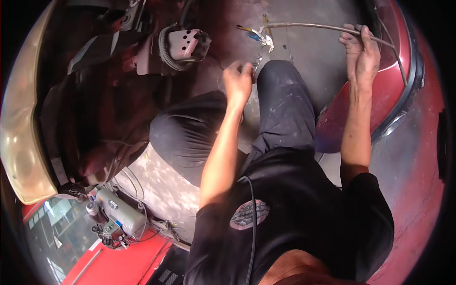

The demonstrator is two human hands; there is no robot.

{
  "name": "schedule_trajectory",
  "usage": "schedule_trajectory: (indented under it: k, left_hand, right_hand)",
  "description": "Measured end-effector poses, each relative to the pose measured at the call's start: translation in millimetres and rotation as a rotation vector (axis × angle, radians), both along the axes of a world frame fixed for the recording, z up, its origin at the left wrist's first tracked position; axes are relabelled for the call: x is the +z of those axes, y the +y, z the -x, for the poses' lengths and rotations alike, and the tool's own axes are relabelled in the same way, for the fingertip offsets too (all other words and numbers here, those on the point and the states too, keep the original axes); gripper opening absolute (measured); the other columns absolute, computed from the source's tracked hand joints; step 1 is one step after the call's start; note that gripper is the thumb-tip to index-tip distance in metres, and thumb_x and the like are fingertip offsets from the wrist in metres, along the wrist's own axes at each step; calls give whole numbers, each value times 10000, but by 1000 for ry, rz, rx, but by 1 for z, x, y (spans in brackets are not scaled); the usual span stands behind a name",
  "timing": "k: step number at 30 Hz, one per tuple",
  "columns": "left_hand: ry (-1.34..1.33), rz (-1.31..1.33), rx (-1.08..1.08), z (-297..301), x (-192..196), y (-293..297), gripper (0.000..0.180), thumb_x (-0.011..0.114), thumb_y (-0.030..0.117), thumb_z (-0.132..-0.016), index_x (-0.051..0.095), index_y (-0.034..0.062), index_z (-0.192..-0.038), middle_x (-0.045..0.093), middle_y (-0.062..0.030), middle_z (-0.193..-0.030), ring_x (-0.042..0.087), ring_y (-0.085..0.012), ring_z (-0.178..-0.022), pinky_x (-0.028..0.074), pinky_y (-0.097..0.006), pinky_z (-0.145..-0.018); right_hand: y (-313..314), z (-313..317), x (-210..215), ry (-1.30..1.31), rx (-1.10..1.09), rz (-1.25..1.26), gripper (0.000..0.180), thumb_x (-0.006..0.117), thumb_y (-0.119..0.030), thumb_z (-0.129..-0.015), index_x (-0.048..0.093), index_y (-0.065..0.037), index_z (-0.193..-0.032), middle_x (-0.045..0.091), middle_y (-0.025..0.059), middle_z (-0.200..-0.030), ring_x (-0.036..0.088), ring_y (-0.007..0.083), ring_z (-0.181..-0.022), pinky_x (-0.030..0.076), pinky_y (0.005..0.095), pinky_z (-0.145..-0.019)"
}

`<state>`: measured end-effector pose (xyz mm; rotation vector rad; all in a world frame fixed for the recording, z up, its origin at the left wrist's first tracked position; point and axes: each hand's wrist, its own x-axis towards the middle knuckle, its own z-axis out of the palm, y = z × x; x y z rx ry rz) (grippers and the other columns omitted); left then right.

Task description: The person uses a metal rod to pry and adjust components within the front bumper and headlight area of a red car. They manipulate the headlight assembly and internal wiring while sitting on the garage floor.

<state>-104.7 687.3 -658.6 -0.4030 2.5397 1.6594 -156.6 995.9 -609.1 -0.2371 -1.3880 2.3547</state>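
Note:
My left hand (237, 81) is closed around a small silver hand tool (258, 61); its end looks like a wrench head, the rest hidden by my fingers. It hovers beside my bent knee (280, 76). At upper right, my right hand (363, 57) is raised, thumb and fingers around a long thin metal rod (313, 24). The rod reaches left over the floor and right toward a red car panel (387, 71). Below its left end lie silver pliers (270, 43), with a yellow-handled tool (246, 28) and a small blue piece (255, 36) beside them.
A dark red car front with its headlight (23, 109) stands open-bodied at left. A pinkish bracket (187, 45) with a corrugated hose (164, 50) sticks out toward my left hand. An air compressor (118, 213) stands at lower left by a bright red car (118, 261).

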Motion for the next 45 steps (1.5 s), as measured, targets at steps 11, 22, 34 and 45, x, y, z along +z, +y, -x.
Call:
schedule_trajectory:
  k: [11, 22, 34, 45]
  left_hand:
    - [-533, -569, 245, 25, -197, -11, 151, 477, 12, -1005, 599, -62, -1056, 704, -200, -894, 696, -280, -667, 601, -379, -566]
    - [-637, -611, 269, 28, -256, 16, 138, 441, -83, -911, 567, -34, -932, 643, -157, -739, 578, -209, -473, 399, -320, -353]
    - [-766, -614, 100, -29, -73, -2, 143, 590, 14, -941, 632, -84, -1037, 704, -152, -851, 718, -248, -636, 630, -351, -532]
    - [-788, -817, 32, -114, 183, -66, 171, 548, 164, -1029, 600, 2, -1049, 669, -168, -836, 702, -331, -662, 627, -507, -591]
  right_hand:
    - [-50, -10, -36, -178, -58, -193, 377, 539, -226, -1068, 563, 142, -1148, 672, 266, -1094, 729, 313, -878, 644, 387, -798]
    - [-119, 10, -70, -314, 24, -450, 341, 529, -242, -1073, 672, 68, -1079, 727, 144, -1056, 713, 196, -893, 598, 318, -794]
    - [-134, -48, 71, -744, -10, -419, 425, 579, -368, -1049, 654, 28, -1184, 706, 117, -951, 676, 179, -884, 517, 327, -818]
    - [-102, -143, 302, -552, 565, -423, 491, 508, -419, -1040, 680, 10, -1207, 629, 170, -1269, 601, 247, -1169, 512, 354, -935]
